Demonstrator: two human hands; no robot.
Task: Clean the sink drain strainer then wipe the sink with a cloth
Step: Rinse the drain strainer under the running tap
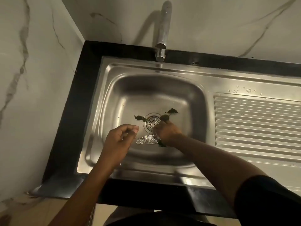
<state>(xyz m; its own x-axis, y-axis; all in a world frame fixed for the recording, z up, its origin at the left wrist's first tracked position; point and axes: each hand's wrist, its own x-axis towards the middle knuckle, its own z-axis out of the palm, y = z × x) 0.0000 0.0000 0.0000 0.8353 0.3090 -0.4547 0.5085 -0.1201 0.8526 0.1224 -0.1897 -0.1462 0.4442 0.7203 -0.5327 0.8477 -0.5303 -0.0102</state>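
Nearest to us, our two bare forearms reached over the black counter edge (146,199) into the steel sink (104,101). Our left hand (119,137) hung over the basin floor just left of the drain, its fingers curled in and the thumb pressed to the fingertips; we could not tell whether anything was caught between them. Just beside it, between our hands, a crumpled scrap of foil (146,139) lay on the basin floor, with a dark leaf piece (161,143) at its right end against our right wrist. Our right hand (167,130) was down at the drain strainer (152,122), fingers bunched together on its right rim and touching a dark leaf scrap (164,117) there; the strainer sat in the drain at the middle of the basin. More dark leaf bits (173,110) lay to the strainer's upper right, and another leaf bit (139,117) to its left. Beyond, water droplets (244,91) dotted the ribbed drainboard (257,121). Farthest back, the chrome tap (162,33) rose against the marble wall (211,22).
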